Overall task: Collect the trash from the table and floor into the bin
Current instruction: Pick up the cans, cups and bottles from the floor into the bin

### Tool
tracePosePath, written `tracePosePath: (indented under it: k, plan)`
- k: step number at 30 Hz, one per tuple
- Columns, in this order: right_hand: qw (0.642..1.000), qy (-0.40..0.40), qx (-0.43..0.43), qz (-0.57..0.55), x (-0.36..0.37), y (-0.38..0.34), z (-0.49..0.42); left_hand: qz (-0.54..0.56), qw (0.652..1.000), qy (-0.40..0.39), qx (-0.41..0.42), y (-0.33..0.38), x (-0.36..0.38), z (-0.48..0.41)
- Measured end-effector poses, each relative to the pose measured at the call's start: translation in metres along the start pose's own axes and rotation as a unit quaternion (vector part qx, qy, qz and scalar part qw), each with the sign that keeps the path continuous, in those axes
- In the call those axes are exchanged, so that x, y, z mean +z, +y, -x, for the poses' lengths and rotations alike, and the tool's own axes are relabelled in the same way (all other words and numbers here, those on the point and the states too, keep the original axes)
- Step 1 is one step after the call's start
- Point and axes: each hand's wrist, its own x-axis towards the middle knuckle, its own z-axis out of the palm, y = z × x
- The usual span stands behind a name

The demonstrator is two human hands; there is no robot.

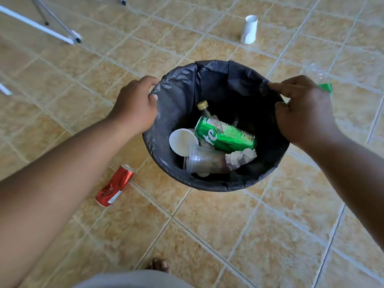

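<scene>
Head view: I see the bin point(207, 185), black-lined, in the middle over the tiled floor point(270, 235). Left hand point(135, 104) clamps the left rim, fingers curled over the liner. Right hand point(303, 109) pinches the liner at the right rim. Inside the bin: green can point(225, 135), white cup point(182, 141), clear cup point(204, 160), paper ball point(241, 156), small bottle point(203, 107). Red can point(115, 185) lies on the floor near-left of the bin. A second white cup, the floor cup point(249, 29), is far right. Green-labelled plastic point(325, 87) shows just beyond the right hand, mostly hidden.
</scene>
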Motion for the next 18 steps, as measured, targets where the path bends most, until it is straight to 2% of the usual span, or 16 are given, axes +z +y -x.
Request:
tracePosePath:
  k: [11, 18]
  plan:
    - [1.0, 0.012, -0.001, 0.001, 0.027, -0.018, -0.01, 0.036, 0.999, 0.029, -0.012, -0.037, 0.018, -0.013]
    - [0.993, -0.077, -0.02, 0.091, 0.03, -0.043, 0.003, 0.04, 0.998, 0.048, -0.001, -0.043, 0.027, -0.013]
